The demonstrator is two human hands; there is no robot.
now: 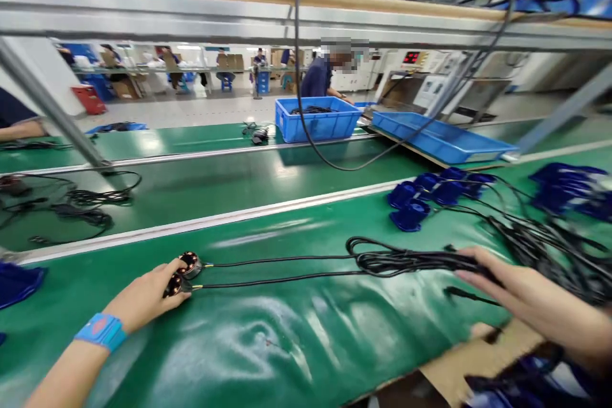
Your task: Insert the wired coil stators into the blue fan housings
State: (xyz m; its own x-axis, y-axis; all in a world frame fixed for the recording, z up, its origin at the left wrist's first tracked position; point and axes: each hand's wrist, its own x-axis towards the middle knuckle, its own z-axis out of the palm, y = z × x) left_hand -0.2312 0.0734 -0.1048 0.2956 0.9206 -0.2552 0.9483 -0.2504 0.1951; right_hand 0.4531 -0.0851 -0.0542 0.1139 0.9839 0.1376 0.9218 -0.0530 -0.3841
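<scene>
My left hand [155, 290], a blue band on its wrist, is closed on two round dark parts with copper-coloured windings [190, 264] at the left of the bench. A thin black lead runs right from each part to a looped bundle of black cable [399, 259]. My right hand [507, 287] is around the right end of this bundle, thumb above and fingers alongside. Just below it lies a loose cable end [461, 294]. Dark blue plastic housings [410, 213] with black leads lie behind the bundle, and a heap of black cables [535, 242] is beside my right hand.
A conveyor belt [215, 185] runs behind the bench, with tangled cables [90, 204] at its left. Beyond stand a blue crate [318, 121] and a shallow blue tray [440, 134]. A hanging cable [298, 64] drops from the overhead shelf [191, 13]. A co-worker [318, 76] is across the line.
</scene>
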